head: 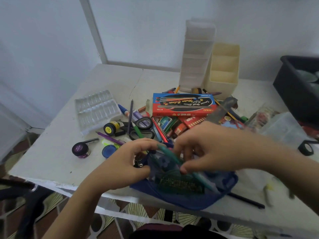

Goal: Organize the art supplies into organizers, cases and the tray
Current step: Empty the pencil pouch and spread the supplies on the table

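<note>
Nearest the lens, low in the middle of the frame, the right hand [212, 149] has its thumb and curled fingers pinching a teal pen [168, 151]. The left hand [127, 161] sits just beside it, fingers bent, and seems to grip the left edge of a blue pencil case [189, 199], though blur hides the exact hold. The pen's long axis runs diagonally from upper left to lower right. Its lower end lies over the open case, which rests at the near edge of the white table [51, 163] with a green ruler [179, 183] inside. The right hand already has the pen, so the coming move likely means sliding it along that diagonal into the case while the left hand keeps the mouth open. Beyond the fingers, towards the middle of the frame, lies a heap of loose pens and pencils with scissors [143, 128] and a red and blue watercolour box [183, 105]. A clear tray [97, 109] sits left of centre, and a cream organizer [222, 69] stands at upper right.
</note>
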